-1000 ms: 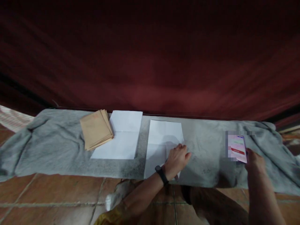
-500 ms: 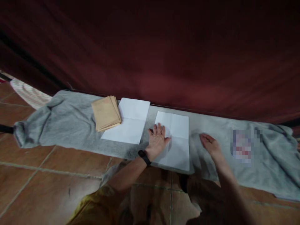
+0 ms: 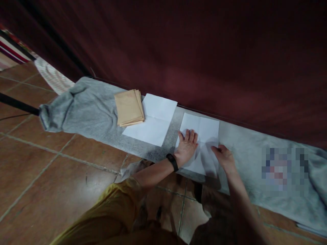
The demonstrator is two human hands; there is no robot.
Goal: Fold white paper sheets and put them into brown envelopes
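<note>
A creased white sheet of paper [image 3: 201,127] lies on a grey cloth in front of me. My left hand [image 3: 186,148], with a dark band on its wrist, rests flat on the sheet's left half with its fingers spread. At the right edge of the same sheet, my right hand [image 3: 224,156] is closed, thumb and fingers pinching the paper's border. Further left is a second white sheet [image 3: 155,126] with a fold line across it. A stack of brown paper envelopes [image 3: 129,108] overlaps that sheet's left side.
The grey cloth [image 3: 89,112] covers a long, low surface over a tiled floor [image 3: 38,163]. Behind it hangs a dark red curtain [image 3: 178,58]. A pixelated patch [image 3: 278,170] hides something on the cloth at right. A black pole [image 3: 19,103] reaches in from the left.
My right hand has come left from the bare cloth onto the sheet's right edge and closed there. My left hand stays flat on the paper. The camera view has shifted and tilted.
</note>
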